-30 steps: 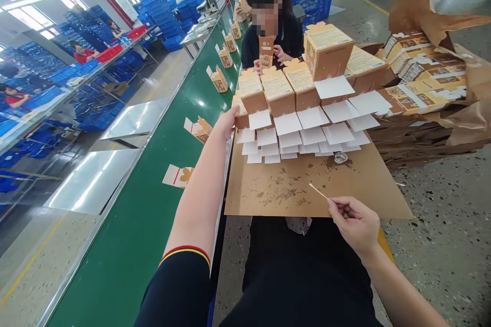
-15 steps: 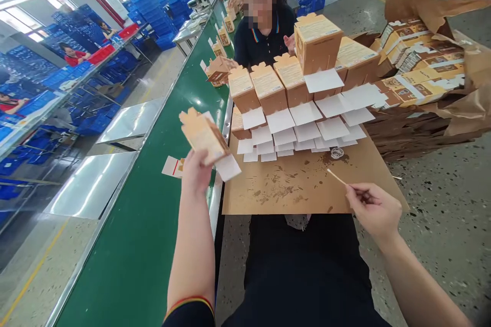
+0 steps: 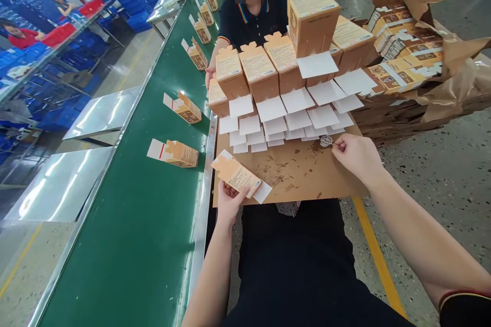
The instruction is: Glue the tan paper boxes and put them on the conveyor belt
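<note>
My left hand (image 3: pixel 230 203) is closed around the side of a small brown carton (image 3: pixel 241 180) held over the cardboard's near left edge. White flaps stick out at both ends of this carton. At the right, my right hand (image 3: pixel 356 157) pinches a thin stick, mostly hidden by the fingers, that looks like a cotton swab. Its end reaches to a small clear round dish (image 3: pixel 326 141) on the dark-stained cardboard sheet (image 3: pixel 291 184). Behind the dish, stacked brown cartons (image 3: pixel 262 72) lie with their white flaps (image 3: pixel 270 109) pointing toward me.
Several cartons (image 3: pixel 180 153) stand along the green conveyor belt (image 3: pixel 134 235) at the left. Across the stack sits a co-worker (image 3: pixel 253 15), one hand beside the stack. Flat cartons (image 3: pixel 410 61) in torn brown paper (image 3: pixel 441 97) are piled at the right.
My left hand has brought its carton from over the belt to the cardboard. My right hand has moved the stick forward to the dish. The co-worker's carton now stands on the belt.
</note>
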A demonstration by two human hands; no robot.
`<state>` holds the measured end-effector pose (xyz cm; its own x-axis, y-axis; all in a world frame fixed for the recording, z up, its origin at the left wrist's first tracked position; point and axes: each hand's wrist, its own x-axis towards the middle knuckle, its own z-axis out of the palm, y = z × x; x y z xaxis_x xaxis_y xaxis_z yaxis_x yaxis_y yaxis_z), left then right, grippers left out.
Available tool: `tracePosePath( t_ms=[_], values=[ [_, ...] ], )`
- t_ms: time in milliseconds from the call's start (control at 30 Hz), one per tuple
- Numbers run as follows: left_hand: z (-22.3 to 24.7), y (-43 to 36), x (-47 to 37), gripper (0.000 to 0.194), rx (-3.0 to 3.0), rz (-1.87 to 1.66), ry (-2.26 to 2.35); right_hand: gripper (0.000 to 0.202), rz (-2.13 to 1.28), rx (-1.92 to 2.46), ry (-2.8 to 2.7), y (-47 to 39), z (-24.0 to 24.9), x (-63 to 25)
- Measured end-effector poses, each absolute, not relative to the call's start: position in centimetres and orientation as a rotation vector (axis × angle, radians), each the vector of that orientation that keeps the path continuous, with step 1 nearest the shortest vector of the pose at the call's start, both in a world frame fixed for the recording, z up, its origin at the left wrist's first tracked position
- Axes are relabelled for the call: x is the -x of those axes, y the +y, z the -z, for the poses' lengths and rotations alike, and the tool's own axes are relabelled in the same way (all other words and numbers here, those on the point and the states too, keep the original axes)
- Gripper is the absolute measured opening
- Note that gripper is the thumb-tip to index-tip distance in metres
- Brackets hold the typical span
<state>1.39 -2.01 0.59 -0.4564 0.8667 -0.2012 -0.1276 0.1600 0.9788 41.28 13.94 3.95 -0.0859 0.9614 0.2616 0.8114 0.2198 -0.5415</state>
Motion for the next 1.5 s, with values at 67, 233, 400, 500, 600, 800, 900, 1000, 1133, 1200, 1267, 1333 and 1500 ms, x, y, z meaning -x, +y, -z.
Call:
tracePosePath(
  t_ms=[67, 233, 400, 500, 600, 800, 900, 1000, 1133, 1200, 1267, 1333, 1500],
  values=[
    [-0.5, -1.9, -1.5, 0.093, -0.711, -1.463, 1.585, 0.029, -0.294, 1.603, -1.844, 12.4, -4.2, -41.2],
    [-0.7, -1.8, -1.7, 0.087, -0.65, -1.432, 1.553, 0.016, -0.582, 1.259, -1.781, 4.5, -3.0, -35.6],
    [-1.8, -1.3, -1.9, 0.085, -0.635, -1.407, 1.576, 0.022, -0.78, 0.985, -1.937, -1.2, 0.3, -28.1],
    [-2.4, -1.1, -2.1, 0.083, -0.653, -1.382, 1.58, 0.025, -0.712, 0.926, -2.007, -1.7, 1.4, -26.8],
    [-2.7, -1.3, -2.2, 0.083, -0.66, -1.39, 1.582, 0.027, -0.689, 0.916, -2.068, -1.2, 1.8, -27.3],
    [-2.4, -2.0, -3.3, 0.087, -0.762, -1.415, 1.589, 0.023, -0.7, 1.123, -1.955, -0.3, 1.7, -29.6],
    [-1.8, -2.7, -4.9, 0.091, -0.846, -1.461, 1.668, 0.02, -0.719, 1.188, -1.822, -0.5, 1.4, -30.6],
    [-1.2, -3.7, -6.4, 0.09, -0.941, -1.434, 1.802, 0.019, -0.73, 1.18, -1.735, -1.1, 1.0, -31.2],
    [-0.5, -4.8, -7.3, 0.081, -1.011, -1.305, 1.946, 0.02, -0.739, 1.197, -1.694, -2.0, 0.3, -31.9],
    [-0.1, -5.0, -7.4, 0.078, -1.013, -1.278, 1.999, 0.021, -0.758, 1.231, -1.686, -2.3, 0.1, -32.2],
    [0.3, -5.0, -7.5, 0.076, -1.009, -1.261, 2.052, 0.021, -0.784, 1.252, -1.681, -2.5, 0.0, -32.2],
    [0.5, -4.9, -7.4, 0.076, -1.009, -1.235, 2.087, 0.023, -0.808, 1.248, -1.674, -2.6, 0.0, -32.1],
    [-0.1, -4.2, -7.5, 0.076, -1.004, -1.26, 2.061, 0.024, -0.84, 1.221, -1.658, -2.5, 0.0, -31.2]
  ],
)
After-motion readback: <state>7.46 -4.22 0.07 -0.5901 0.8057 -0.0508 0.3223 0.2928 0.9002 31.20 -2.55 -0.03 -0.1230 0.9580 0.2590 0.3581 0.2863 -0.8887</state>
